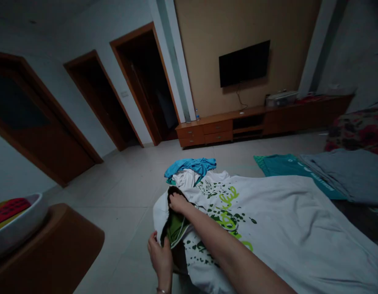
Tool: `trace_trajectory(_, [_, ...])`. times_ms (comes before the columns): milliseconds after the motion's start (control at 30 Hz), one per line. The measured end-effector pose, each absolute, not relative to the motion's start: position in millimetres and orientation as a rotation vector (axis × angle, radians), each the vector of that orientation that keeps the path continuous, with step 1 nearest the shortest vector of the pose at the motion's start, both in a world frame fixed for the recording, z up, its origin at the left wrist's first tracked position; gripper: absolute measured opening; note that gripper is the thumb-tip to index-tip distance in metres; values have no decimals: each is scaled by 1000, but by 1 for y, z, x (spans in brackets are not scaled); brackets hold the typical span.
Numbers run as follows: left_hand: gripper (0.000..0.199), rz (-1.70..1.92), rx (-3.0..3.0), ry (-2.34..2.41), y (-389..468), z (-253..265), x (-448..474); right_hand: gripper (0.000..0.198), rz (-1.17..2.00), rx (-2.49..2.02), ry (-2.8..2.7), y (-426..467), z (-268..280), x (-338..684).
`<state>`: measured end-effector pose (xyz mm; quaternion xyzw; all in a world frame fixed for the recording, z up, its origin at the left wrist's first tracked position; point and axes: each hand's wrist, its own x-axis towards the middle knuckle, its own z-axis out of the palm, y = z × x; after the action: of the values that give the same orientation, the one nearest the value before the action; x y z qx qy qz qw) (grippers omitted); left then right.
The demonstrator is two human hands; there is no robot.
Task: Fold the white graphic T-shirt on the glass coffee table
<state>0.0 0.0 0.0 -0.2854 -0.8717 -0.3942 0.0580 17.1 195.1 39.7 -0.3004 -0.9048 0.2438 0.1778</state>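
Observation:
A white hoodie (277, 208) with green lettering and dark green specks lies spread out in front of me. Its hood (160, 210), white outside with a green lining and dark edging, points to the left. My left hand (161, 255), with a bracelet on the wrist, pinches the near lower edge of the hood between thumb and fingers. Reaching across the printed chest, my right hand (178, 203) has its curled fingers on the hood's dark upper edge; the fingertips are partly hidden inside. A pale drawstring hangs by the hood opening.
Beyond the hoodie is a heap of blue and white clothes (192, 165). Folded teal (282, 163) and grey (354, 173) garments lie at the right. A white bowl (38, 206) rests on a brown stand (69, 237) at left. A low TV cabinet (218, 127) lines the far wall.

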Motion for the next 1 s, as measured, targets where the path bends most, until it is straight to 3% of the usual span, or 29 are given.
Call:
trace_trajectory(200, [46,-631,-1043,-2561,17,29,-6,33,744,-720,-2573,185,35,22])
trace_trajectory(300, [38,-448,-1188,-2477,32,47,-17,27,764,-651,-2562,178,41,27])
trace_trajectory(567, [28,-608,-1269,-2581,67,43,-92,32,701,-896,-2192,190,17,120])
trace_trajectory(700, [10,-814,-1104,-2754,84,32,-121,30,685,-1056,-2026,207,-7,170])
trace_trajectory(1000, [9,-1045,-719,-2650,128,49,-153,27,663,-1113,-1965,221,-24,197])
